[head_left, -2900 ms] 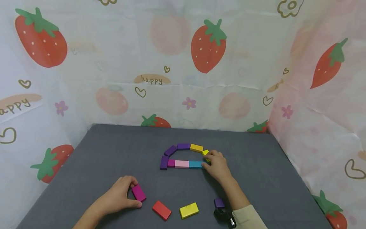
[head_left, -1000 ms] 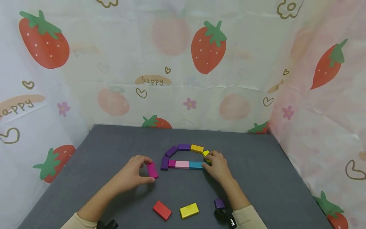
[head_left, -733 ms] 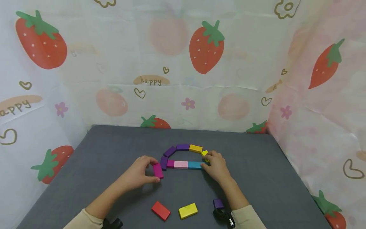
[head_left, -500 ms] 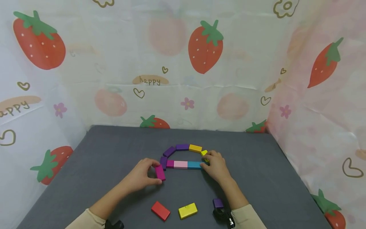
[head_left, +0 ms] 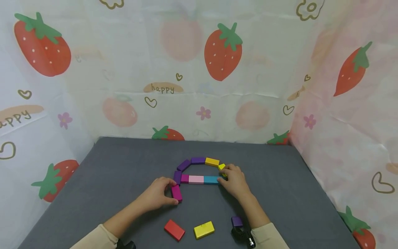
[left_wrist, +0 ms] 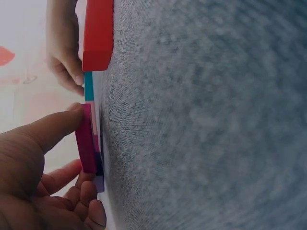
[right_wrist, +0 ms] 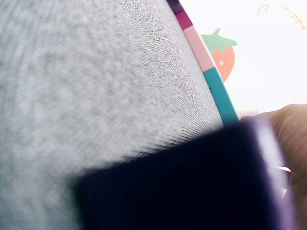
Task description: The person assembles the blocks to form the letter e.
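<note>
My left hand (head_left: 155,195) pinches a magenta block (head_left: 177,193) between thumb and fingers, its far end right at the lower purple block (head_left: 177,177). In the left wrist view the magenta block (left_wrist: 85,139) stands on edge between thumb and fingertips. Purple and yellow blocks form an arch above a straight row of a small magenta block (head_left: 185,178), a pink block (head_left: 196,180) and a blue block (head_left: 210,180). At the row's right end my right hand (head_left: 236,180) holds a yellow block (head_left: 225,174), mostly hidden by the fingers, with the thumb at the blue block's end.
Nearer the front of the grey tabletop (head_left: 280,207) lie a red block (head_left: 174,230), a yellow block (head_left: 204,230) and a purple block (head_left: 237,221) beside the right wrist's black camera (head_left: 242,237). A strawberry-print cloth (head_left: 186,103) stands behind and at the sides.
The left hand has carried the magenta block from the front left to the lower end of the left purple block. The right hand has stayed at the row's right end.
</note>
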{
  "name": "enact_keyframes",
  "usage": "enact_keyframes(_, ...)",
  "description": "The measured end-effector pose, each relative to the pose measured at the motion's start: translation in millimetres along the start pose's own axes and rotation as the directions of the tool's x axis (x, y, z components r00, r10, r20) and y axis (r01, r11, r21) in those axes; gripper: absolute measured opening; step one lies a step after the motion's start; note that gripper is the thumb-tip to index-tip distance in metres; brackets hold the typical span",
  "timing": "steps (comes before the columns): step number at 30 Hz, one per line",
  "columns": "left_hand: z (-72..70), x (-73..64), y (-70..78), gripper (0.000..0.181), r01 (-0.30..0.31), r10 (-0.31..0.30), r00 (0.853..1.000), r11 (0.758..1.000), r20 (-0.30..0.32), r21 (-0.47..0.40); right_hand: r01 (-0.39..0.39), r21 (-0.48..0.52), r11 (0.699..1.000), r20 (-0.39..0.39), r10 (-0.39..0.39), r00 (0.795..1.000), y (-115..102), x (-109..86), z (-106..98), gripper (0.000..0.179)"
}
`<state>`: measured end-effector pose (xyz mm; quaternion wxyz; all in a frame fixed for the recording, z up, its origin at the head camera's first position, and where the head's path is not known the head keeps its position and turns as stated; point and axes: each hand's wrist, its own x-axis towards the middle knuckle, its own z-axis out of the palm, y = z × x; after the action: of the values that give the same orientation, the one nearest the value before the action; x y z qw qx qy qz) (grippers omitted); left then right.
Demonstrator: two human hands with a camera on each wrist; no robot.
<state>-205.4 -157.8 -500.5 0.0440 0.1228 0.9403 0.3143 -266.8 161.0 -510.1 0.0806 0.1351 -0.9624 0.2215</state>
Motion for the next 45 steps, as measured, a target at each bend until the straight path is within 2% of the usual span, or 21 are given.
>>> enact_keyframes(7,3.6,3.8,-0.3,0.061,0.013,-0.014,1.0,0.999,0.022,0.032,-0.005,0.012,1.0,0.007,0.005,1.0,0.4,-0.2,0.3,0.031)
enact_keyframes(16,7.7,4.7,1.1,0.062,0.006,-0.007,1.0,0.999,0.009,0.053,-0.005,0.009,1.0,0.007,0.005,1.0,-0.4,0.3,-1.6,0.031)
enact_keyframes(24,6.7,2.9,-2.0,0.061,0.014,-0.015,1.0,0.999,0.024,0.047,0.006,0.013,1.0,0.006,-0.006,1.0,-0.7,-0.6,-0.8,0.031)
enact_keyframes(30,5.8,4.7,1.9,0.059,0.025,-0.027,0.999,0.998,0.029,0.06,0.005,0.008,1.0,0.007,-0.006,1.0,1.1,0.2,0.0,0.031)
enact_keyframes(45,7.3,2.0,9.8,0.06,0.029,-0.027,0.999,0.995,-0.024,0.095,-0.003,0.025,1.0,0.017,0.003,1.0,-0.8,-1.0,-1.3,0.031)
